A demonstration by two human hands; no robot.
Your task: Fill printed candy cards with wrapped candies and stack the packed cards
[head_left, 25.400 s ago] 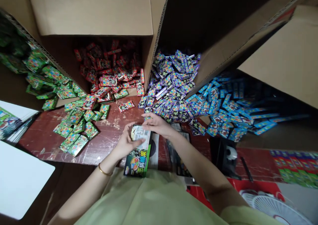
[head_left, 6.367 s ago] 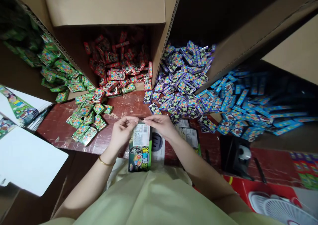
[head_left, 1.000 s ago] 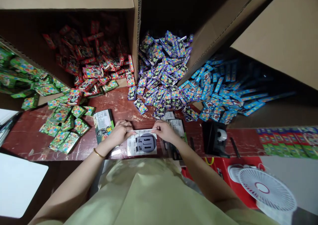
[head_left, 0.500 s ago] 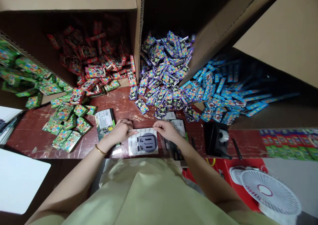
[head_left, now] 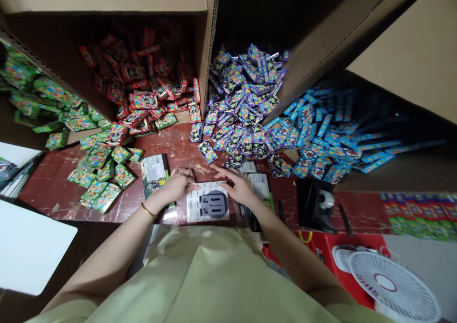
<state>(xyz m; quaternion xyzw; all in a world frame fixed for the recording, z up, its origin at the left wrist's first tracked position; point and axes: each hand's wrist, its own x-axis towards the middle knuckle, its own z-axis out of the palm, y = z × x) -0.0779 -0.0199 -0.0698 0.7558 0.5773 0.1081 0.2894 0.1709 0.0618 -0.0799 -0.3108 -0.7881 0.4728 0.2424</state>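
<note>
On the red tabletop before me lies a flat white printed sheet (head_left: pixel 193 208) with a dark grey-purple round slotted shape (head_left: pixel 217 204) on its right part; I cannot tell whether that shape is printed or a separate piece. My left hand (head_left: pixel 180 185) has its fingers curled at the sheet's upper left corner, thumb on the edge. At the upper right corner my right hand (head_left: pixel 237 186) is spread, thumb and forefinger apart, holding nothing. Left of the left hand is a dark booklet-like pack (head_left: pixel 154 173) with a white label. Similar labelled packs (head_left: pixel 260 184) lie partly under my right wrist.
Cardboard boxes on their sides spill small red packets (head_left: pixel 143 100), purple packets (head_left: pixel 246 118) and blue packets (head_left: pixel 317 147). Green packets (head_left: pixel 103 171) pile up at left. A black tape dispenser (head_left: pixel 310 206) and a dark pen-like stick (head_left: pixel 345 219) lie at right, above a white fan (head_left: pixel 385 281).
My right hand has let go of the sheet's upper right corner, and its fingers have spread. The left hand stays at the left corner. The whole view has shifted slightly.
</note>
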